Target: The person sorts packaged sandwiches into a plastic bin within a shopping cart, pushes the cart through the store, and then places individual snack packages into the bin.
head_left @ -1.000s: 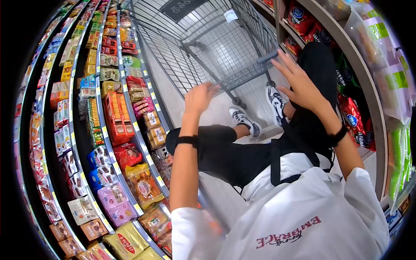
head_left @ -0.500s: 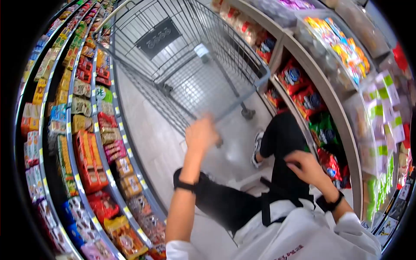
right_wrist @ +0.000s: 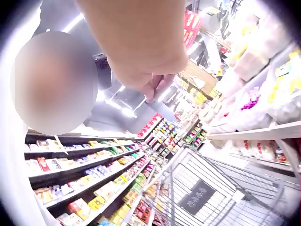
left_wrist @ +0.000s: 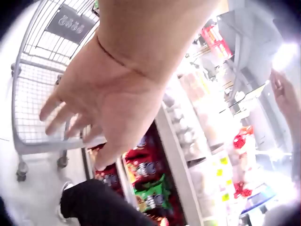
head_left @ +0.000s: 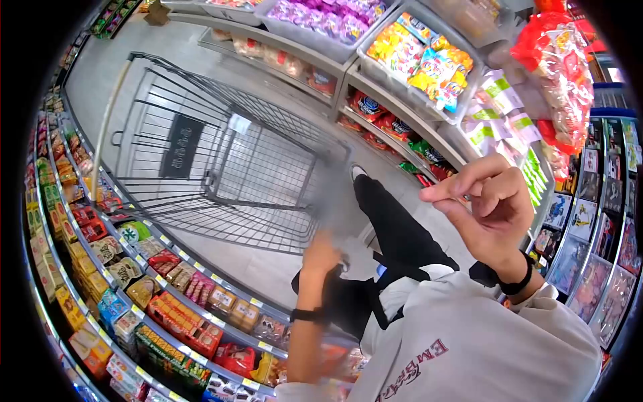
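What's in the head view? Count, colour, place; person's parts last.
Cart: one, grey, on the floor.
Snack packs: many, mixed, on the left racks.
Purple packets: many, purple, in a tub, top.
Yellow packets: many, yellow and blue, in the next tub.
Red bags: several, red, in the grey display unit.
Green bags: several, green, beside them.
Pouches: several, white and green, right of the tubs.
Large bags: cannot count, red and clear, upper right.
Picture packs: many, mixed, far right.
Shirt: one, pale, bottom.
Trousers: one pair, black, centre.
Wristbands: two, black, behind the hands.
Left hand: one, blurred, near the cart.
Right hand: one, fingers curled, right of centre.
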A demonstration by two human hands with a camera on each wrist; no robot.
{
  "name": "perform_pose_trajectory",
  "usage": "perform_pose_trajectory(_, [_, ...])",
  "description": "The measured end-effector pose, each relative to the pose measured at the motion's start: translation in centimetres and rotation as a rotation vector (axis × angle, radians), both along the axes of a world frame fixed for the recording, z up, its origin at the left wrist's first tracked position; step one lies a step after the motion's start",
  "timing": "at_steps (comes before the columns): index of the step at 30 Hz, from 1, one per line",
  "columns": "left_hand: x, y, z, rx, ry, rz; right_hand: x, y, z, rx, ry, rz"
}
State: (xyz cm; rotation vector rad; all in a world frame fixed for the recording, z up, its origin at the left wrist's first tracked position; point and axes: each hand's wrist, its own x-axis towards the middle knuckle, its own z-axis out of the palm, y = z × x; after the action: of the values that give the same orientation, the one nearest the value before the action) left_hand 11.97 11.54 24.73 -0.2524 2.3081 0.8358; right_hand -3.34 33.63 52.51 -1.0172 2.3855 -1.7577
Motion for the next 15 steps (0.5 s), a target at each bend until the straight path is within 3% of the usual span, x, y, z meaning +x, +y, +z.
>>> perform_pose_trajectory(1, [-0.1,-0.1,2.8,0.133,0.052,-0.096,0.7,-1.3,1.4,-0.136,-0.053,-0.022])
perform_pose_trajectory(2, [0.1,-0.5,6.3,0.269,0.267,-0.019,1.4,-2.7,3.0,-0.271,-0.096,-0.042])
perform_pose_trajectory(8, [1.8,-6.6,32.4,0.892,0.932,0.642,10.6,-12.3,9.2,-0.33,-0.02,0.042])
perform_pose_trajectory(11, [6.2,-11.0,37.5,0.852,1.187,0.579,16.4,-16.7,12.5,-0.397,0.011,0.025])
perform_pose_trajectory(15, [11.4,-15.7,39.7,0.732,1.31,0.383,21.7,-21.9,14.9,-0.307,0.092,-0.036])
